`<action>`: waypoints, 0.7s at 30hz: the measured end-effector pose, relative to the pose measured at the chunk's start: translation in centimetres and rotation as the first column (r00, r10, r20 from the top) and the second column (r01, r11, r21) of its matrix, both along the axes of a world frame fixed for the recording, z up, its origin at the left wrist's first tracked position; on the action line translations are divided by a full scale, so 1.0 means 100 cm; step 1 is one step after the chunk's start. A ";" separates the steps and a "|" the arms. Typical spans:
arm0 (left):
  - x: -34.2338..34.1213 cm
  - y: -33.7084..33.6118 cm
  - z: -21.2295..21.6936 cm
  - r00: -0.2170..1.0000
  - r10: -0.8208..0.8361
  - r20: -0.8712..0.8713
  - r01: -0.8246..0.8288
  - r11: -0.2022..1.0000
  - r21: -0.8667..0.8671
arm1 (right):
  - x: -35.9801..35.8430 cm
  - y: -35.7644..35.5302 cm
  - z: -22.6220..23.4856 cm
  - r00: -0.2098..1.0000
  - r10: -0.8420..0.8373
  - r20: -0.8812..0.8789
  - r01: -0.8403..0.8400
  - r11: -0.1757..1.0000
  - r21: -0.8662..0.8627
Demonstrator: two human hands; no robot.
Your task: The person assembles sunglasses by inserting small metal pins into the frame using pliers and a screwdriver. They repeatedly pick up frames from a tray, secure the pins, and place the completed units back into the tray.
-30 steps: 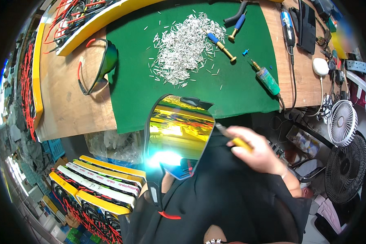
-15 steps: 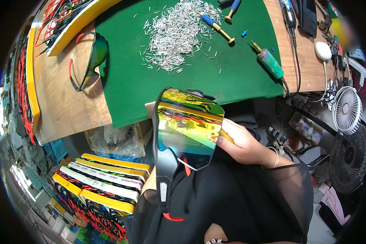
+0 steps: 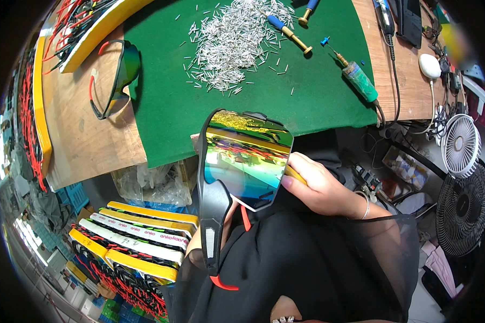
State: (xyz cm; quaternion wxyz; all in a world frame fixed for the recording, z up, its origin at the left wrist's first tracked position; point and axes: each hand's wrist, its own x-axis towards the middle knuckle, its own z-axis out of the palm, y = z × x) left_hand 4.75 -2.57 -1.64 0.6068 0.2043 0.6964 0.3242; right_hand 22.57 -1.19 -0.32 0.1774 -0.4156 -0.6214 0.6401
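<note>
A pair of mirrored sport sunglasses (image 3: 249, 159) is held up before me, standing on its side. Its lens shines yellow, green and blue, and the black temple arm with a red tip points down toward my lap. My left hand (image 3: 230, 214) supports it from behind; the frame and lens hide most of its fingers. At the lens's right edge, my right hand (image 3: 313, 185) is closed around a tool with a yellow handle (image 3: 295, 175). The tool's working end is out of sight behind the lens.
A green mat (image 3: 161, 113) covers the table, bearing a heap of small metal pins (image 3: 231, 48), a blue-handled screwdriver (image 3: 288, 32) and a green-handled tool (image 3: 359, 81). Another pair of sunglasses (image 3: 118, 81) lies left. Yellow-edged foam racks (image 3: 140, 231) stand lower left; fans (image 3: 460, 145) stand right.
The sunglasses have shifted slightly left and up, and the lens has tilted a little. My right hand has moved slightly left along with them, still gripping the yellow handle.
</note>
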 end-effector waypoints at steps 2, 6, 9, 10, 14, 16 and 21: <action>-0.002 -0.003 -0.001 0.999 0.005 -0.038 -0.007 0.999 -0.033 | -0.001 -0.001 0.000 1.000 -0.003 -0.011 0.002 1.000 -0.021; -0.002 -0.002 -0.005 1.000 -0.011 -0.027 0.011 1.000 -0.009 | -0.004 -0.006 -0.005 0.996 -0.077 -0.039 0.075 0.995 -0.062; -0.003 -0.002 -0.014 0.999 -0.029 -0.014 0.030 0.999 0.025 | -0.005 -0.010 -0.006 0.991 -0.127 -0.031 0.127 0.992 -0.008; -0.002 -0.003 -0.012 0.999 -0.005 -0.040 0.005 1.000 0.006 | -0.006 -0.011 -0.005 0.991 -0.128 -0.027 0.129 0.991 0.022; 0.003 -0.001 0.000 0.995 0.043 -0.092 -0.054 0.990 -0.128 | -0.009 -0.015 0.006 0.984 -0.136 0.117 0.108 0.969 0.224; 0.008 0.001 0.008 0.987 0.041 -0.156 -0.057 0.994 -0.096 | -0.010 -0.018 0.002 0.986 -0.157 0.057 0.144 0.970 0.195; -0.032 0.023 0.012 0.971 0.236 0.024 -0.229 0.903 0.364 | 0.014 -0.014 0.016 0.976 -0.216 -0.029 0.168 0.828 -0.535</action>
